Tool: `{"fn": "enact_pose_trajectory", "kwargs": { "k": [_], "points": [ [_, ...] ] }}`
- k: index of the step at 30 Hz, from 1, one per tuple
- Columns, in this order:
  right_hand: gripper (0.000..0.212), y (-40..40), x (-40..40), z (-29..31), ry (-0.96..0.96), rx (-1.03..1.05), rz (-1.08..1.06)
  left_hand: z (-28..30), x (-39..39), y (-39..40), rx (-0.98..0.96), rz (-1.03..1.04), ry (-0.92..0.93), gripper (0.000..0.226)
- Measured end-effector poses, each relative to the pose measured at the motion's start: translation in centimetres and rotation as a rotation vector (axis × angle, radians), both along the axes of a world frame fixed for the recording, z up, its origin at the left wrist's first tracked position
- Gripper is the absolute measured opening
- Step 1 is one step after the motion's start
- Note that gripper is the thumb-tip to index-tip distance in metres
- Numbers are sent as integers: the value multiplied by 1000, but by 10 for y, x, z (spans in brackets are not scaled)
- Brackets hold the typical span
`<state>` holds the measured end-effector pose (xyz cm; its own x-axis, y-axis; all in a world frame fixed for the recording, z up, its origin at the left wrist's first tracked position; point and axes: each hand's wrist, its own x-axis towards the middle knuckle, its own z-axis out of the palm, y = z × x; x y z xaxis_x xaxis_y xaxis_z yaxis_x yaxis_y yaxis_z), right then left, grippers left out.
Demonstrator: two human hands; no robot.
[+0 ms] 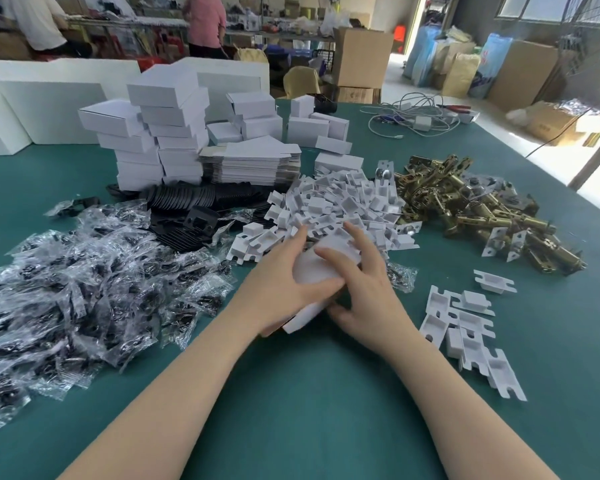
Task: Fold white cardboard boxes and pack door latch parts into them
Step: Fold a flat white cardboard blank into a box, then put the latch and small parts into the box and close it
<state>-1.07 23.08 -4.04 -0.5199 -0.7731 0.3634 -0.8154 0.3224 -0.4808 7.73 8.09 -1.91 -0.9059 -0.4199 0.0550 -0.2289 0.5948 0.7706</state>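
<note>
**A box being closed in both hands, mid-table**

The person holds one white cardboard box (321,271) just above the green table (309,393), in front of the heap of white cardboard inserts (340,206). The left hand (284,285) wraps the box from the left, with its thumb across the top panel and its fingers curled under. The right hand (364,289) holds the other side, with its fingers spread over the top and its thumb tucked at the lower edge. Both hands grip the box.

The step in hand looks like the folding or closing of this box, probably pressing a flap home (the blur around the fingers suggests quick work). The next move would likely call for one hand to steady the box body while the other tucks the last flap in. The finished box would then go towards the stack of folded boxes (160,133) at the back left.

Much is hard to tell. The hands cover most of the box, so it cannot be seen whether a latch part is already inside or which flap is open. The brass latch bodies (465,202) lie in a pile to the right, well apart from the box. The bagged small parts (84,271) spread to the left, and their contents are too dark and crumpled to make out. The flat box blanks (253,164) sit behind the black plates (187,202).
</note>
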Motion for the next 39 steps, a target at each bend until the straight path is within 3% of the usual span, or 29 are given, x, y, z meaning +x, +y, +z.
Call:
{"fn": "enact_pose_trajectory", "kwargs": {
  "k": [4,7,9,11,15,19,22,25,31,33,39],
  "points": [
    [48,3,-11,4,-23,-42,-188,16,9,-27,637,-68,53,56],
    [29,3,-16,3,-204,-236,-190,20,15,-44,836,-152,106,60],
    [31,2,-12,2,-402,-346,-172,15,15,-41,755,-155,199,55],
    [41,1,-9,-2,-481,-321,-99,5,11,-31,621,-169,267,62],
    [46,-2,-7,-5,-417,-263,-65,-11,3,-11,529,-88,357,48],
    [61,-2,-10,4,-407,-393,-223,-13,2,-6,439,-23,392,43],
    [41,3,-31,24,-366,-536,-414,-16,1,-6,408,-15,364,38],
    [37,13,-82,51,-186,-290,-534,-16,-1,-8,427,-4,350,36],
    [27,55,-175,69,405,716,-718,-19,-1,-9,472,1,407,35],
    [18,65,-188,65,514,839,-712,-18,-3,-12,484,-4,419,36],
    [18,71,-203,52,784,874,-588,-18,-6,-14,523,-30,412,35]
  ]
}}
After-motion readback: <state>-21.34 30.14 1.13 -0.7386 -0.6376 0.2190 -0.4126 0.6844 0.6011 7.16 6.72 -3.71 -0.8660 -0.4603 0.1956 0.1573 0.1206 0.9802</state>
